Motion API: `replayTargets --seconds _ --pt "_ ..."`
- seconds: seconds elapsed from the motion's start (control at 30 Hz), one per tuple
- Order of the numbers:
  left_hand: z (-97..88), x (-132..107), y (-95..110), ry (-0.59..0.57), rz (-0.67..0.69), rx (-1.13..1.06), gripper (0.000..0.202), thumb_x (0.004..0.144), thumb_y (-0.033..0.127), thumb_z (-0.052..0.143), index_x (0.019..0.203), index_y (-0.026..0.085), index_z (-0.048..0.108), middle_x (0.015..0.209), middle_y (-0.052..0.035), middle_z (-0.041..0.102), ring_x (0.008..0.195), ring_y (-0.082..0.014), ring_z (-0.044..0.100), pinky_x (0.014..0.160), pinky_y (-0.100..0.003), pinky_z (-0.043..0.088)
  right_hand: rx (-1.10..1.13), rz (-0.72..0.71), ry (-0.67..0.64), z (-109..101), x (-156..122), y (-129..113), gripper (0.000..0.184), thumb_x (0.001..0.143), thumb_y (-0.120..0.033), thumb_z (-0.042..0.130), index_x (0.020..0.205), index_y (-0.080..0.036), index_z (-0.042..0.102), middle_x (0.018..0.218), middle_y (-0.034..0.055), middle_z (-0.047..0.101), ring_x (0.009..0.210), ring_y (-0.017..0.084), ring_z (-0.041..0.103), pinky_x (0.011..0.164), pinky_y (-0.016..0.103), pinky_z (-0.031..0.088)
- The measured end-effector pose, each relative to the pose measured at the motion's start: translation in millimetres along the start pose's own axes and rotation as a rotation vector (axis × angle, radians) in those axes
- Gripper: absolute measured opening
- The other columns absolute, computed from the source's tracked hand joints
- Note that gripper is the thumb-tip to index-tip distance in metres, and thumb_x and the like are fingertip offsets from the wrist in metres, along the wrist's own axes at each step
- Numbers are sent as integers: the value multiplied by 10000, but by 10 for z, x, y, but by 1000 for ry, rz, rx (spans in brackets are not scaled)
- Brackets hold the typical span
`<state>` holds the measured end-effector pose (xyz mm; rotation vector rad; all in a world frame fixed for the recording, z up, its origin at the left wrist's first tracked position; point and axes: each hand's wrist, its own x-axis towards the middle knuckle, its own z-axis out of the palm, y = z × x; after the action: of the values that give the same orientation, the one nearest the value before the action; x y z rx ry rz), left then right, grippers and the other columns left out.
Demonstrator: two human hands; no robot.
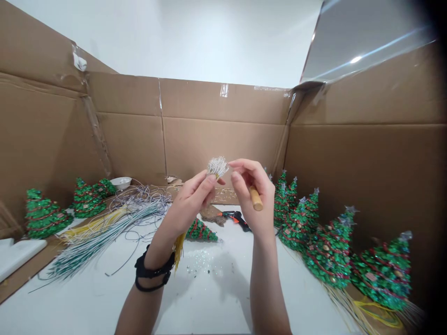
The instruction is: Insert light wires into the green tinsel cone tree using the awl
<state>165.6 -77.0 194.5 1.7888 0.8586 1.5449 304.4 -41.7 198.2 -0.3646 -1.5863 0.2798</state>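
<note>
White-tipped and bristly, the bundle of thin strands [218, 166] stands up between the thumb and fingers of your left hand [190, 200], raised above the white counter [104, 302]. Your left hand is closed in a pinch just below the pale head; yellow strands [179, 249] hang beneath, near your wrist, probably the same bundle's tails. Your right hand [267, 200] curls around a wooden handle [256, 198], its forefinger tip right beside the head; whether it touches, you cannot tell from here. Expect the bundle to be very light and springy, the separate strands apt to slide past one another or splay if your grip slackens. Best hold it at the gathered neck, firmly but without crushing, and keep pressure off the fine tips, which look easily bent.
</note>
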Motion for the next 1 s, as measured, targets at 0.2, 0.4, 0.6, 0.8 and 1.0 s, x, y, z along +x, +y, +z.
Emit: replayTargets --seconds 0.2,0.4,0.6,0.8,1.0 --pt "6 -8 -28 -73 -30 -77 396 934 483 371 722 176 503 600 33 420 467 -62 327 420 -209 270 69 33 -72 -1 -8 -3 118 865 -289 547 970 -309 597 754 -14 547 680 146 506 623 313 433" --pt "24 -10 -60 -92 -36 -65 411 939 491 353 730 168 497 604 26 476 455 -58 348 425 -209 279 100 27 -111 -16 -9 11 101 832 -253 593 923 -280 557 724 -36 521 623 105 475 579 268 423" --pt "31 4 -83 -88 -32 -47 466 950 488 317 674 159 496 567 21 490 450 -56 378 448 -202 317 113 23 -164 -7 -21 8 35 880 -244 527 846 -246 520 689 -47 493 567 76 441 538 231 395" --pt "29 -7 -50 -65 -24 -61 450 945 492 337 677 164 489 503 42 451 439 -59 389 451 -195 326 129 18 -168 65 -26 16 125 861 -261 562 970 -270 501 703 -56 481 555 75 426 508 218 375" --pt "51 11 -82 -22 -4 -108 429 938 493 358 687 166 480 528 38 475 425 -52 399 426 -191 327 103 -6 -124 81 -26 50 67 859 -253 568 877 -252 503 690 -56 471 556 71 417 517 217 371"
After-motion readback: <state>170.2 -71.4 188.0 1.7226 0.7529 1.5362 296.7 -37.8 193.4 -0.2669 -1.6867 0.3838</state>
